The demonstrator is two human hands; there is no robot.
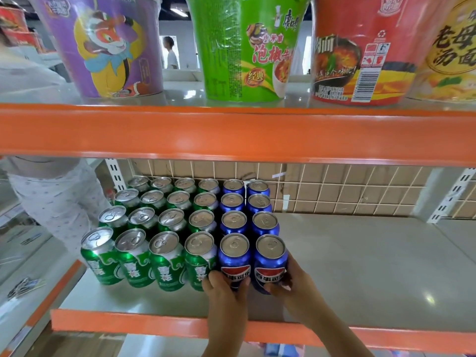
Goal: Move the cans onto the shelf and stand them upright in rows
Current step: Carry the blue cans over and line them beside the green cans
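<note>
Several green cans [164, 256] stand upright in rows on the left of the grey shelf [360, 266]. To their right stand two rows of blue cans [233, 222]. My left hand [226, 292] grips the base of the front blue can [234, 258] in the left blue row. My right hand [291, 282] grips the front blue can [270, 261] in the right blue row. Both cans stand upright on the shelf, touching their neighbours.
An orange rail [128, 323] edges the shelf front. A wire grid [347, 189] backs the shelf. The upper orange shelf [231, 132] carries big noodle cups [247, 47]. A person in pale clothes [59, 197] stands at the left.
</note>
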